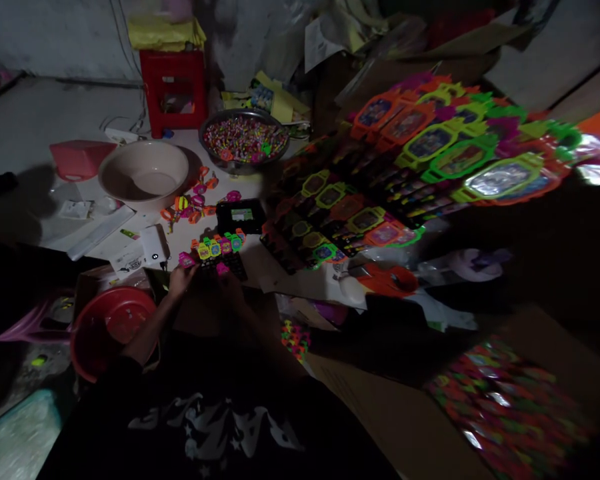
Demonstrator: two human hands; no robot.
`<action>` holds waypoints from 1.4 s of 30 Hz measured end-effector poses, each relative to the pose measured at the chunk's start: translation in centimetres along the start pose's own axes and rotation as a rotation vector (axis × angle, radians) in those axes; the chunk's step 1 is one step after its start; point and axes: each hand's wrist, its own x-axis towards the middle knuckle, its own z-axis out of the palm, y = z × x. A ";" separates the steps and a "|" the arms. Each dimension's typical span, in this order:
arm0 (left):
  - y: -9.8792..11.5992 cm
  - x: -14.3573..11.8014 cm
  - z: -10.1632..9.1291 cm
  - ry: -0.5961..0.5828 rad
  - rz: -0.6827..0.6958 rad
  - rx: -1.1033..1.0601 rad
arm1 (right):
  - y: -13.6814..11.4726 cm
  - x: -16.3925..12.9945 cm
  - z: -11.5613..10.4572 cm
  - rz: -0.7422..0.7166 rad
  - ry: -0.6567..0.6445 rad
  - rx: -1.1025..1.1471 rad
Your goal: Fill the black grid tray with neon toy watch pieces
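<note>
Just below the row of toy watches [219, 246], my left hand [181, 279] pinches a pink watch at the row's left end. Right hand [229, 280] sits dark below it; grip unclear. Better to seat each piece square, pressing lightly.

Looks like a cramped home workshop for packing cheap toys, dimly lit. Floor-level work surface strewn with loose toy watches [219, 245], carded sheets of watches [445, 143] fanned in stacks, a metal bowl of small coloured pieces [245, 139], plastic basins [144, 172], cardboard [405, 420], a red stool [174, 92] against a bare wall.
</note>
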 end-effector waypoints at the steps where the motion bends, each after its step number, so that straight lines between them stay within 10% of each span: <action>1: 0.1 0.0 0.2 -0.015 -0.006 0.008 | 0.0 0.1 -0.1 0.012 0.005 0.000; 22: -0.3 -0.1 1.2 -0.176 -0.044 0.231 | -1.6 -0.3 -0.5 0.010 -0.021 0.092; 42: -0.3 -4.8 -0.2 0.002 0.085 -0.265 | -2.6 -1.5 0.4 0.050 -0.160 -0.010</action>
